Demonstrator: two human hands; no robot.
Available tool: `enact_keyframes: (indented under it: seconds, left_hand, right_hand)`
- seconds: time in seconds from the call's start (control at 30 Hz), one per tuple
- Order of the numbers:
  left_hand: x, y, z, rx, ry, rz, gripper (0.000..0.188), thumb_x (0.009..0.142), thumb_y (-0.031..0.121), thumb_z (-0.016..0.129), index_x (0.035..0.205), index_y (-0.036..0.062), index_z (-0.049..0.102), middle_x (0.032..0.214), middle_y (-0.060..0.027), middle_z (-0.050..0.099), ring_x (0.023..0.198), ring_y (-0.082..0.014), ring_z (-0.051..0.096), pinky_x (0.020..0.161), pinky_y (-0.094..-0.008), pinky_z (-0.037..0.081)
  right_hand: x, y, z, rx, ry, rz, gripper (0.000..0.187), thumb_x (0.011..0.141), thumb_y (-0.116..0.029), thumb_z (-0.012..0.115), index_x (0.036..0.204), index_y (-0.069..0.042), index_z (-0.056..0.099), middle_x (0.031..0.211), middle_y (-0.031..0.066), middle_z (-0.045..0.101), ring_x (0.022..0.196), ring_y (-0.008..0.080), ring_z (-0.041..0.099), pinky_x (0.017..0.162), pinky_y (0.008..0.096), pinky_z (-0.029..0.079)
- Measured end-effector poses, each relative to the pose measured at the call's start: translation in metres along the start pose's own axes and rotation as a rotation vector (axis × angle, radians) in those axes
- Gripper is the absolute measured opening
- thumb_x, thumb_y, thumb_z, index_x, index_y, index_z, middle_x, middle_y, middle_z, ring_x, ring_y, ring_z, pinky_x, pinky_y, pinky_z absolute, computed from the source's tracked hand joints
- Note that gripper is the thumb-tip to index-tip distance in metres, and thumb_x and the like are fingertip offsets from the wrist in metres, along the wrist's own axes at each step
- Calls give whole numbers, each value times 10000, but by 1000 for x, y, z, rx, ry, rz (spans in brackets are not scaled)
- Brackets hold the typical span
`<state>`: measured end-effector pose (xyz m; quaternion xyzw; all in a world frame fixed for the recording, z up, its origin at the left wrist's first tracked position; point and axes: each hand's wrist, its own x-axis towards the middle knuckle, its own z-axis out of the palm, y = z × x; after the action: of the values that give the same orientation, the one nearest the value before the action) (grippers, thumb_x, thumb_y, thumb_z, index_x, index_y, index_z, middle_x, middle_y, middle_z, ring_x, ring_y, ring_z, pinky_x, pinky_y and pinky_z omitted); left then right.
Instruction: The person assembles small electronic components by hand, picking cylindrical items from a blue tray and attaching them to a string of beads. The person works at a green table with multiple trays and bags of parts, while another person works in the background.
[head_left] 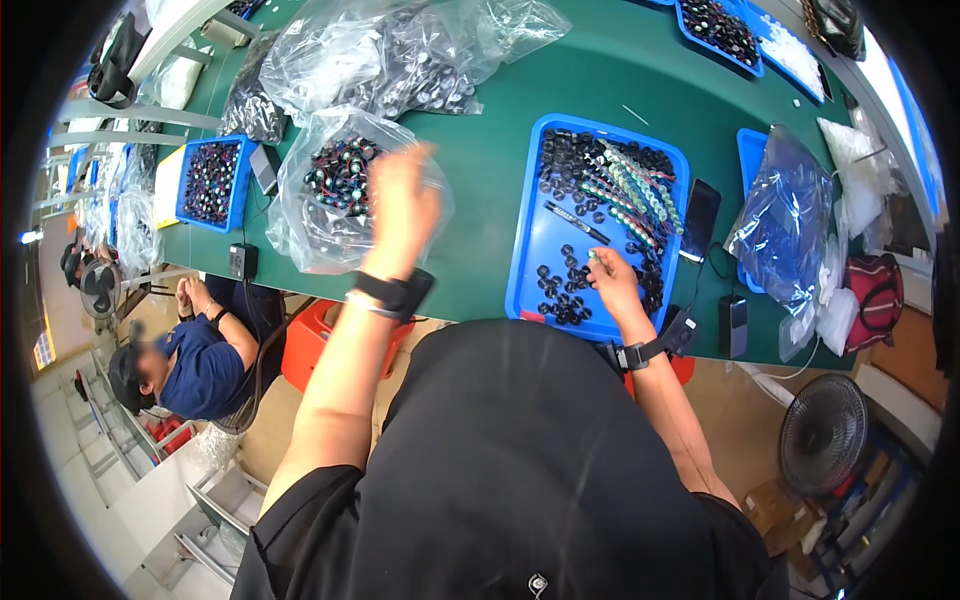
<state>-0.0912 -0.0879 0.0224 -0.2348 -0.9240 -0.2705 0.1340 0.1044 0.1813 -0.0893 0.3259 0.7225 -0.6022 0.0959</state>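
My left hand (405, 200), smeared by motion, is over the right side of an open clear plastic bag (290, 225). In the bag lie many small dark round parts with coloured wires (340, 175). My right hand (617, 282) is above the lower right of a large blue tray (522, 265), its fingertips pinched on a small greenish-white part (593, 256). Loose black round caps (565, 300) are spread in the tray. Strips of green and white round parts with wires (628, 195) lie at its upper right, and a black marker pen (577, 222) lies across the middle.
A smaller blue tray of wired parts (212, 185) stands at left, with large filled plastic bags (370, 60) behind. Right of the big tray are a phone (700, 220), a small black device (733, 325) and a plastic bag (785, 215). Another person (215, 365) sits at left.
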Motion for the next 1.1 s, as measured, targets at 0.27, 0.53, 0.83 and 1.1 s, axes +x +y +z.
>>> enact_keyframes:
  seconds: [0.27,0.53,0.83,1.1]
  left_hand:
    - [-78,95,136,-190,-788,205,416,745,-14,564,1154,62,565,1075,-143,525,1018,-329,533,877,-382,465]
    - [-86,80,153,-364,-662,-177,212,818,123,653,965,6,553,888,-164,592,802,-309,613,735,-356,505]
    - [-34,101,59,-1311,-912,-810,496,792,-16,634,1258,-78,476,1062,-107,609,954,-142,582,853,-243,468]
    - [-40,112,33,-1327,-858,-770,511,807,13,622,1275,-94,447,1073,-129,610,969,-144,581,877,-256,455]
  right_hand:
    - [-19,-1,-18,133,26,73,236,899,-155,573,1113,-60,602,817,10,605,672,79,564,576,231,448]
    - [-27,-17,-23,240,-70,47,260,917,-163,548,1151,-62,599,817,7,600,681,67,524,589,211,415]
    - [-35,-70,-16,478,-271,-155,167,919,-143,562,1044,-33,573,886,29,622,731,77,553,616,198,415]
    - [-37,-91,-10,359,-306,-188,139,902,-144,591,994,-41,581,832,2,609,722,64,560,590,193,409]
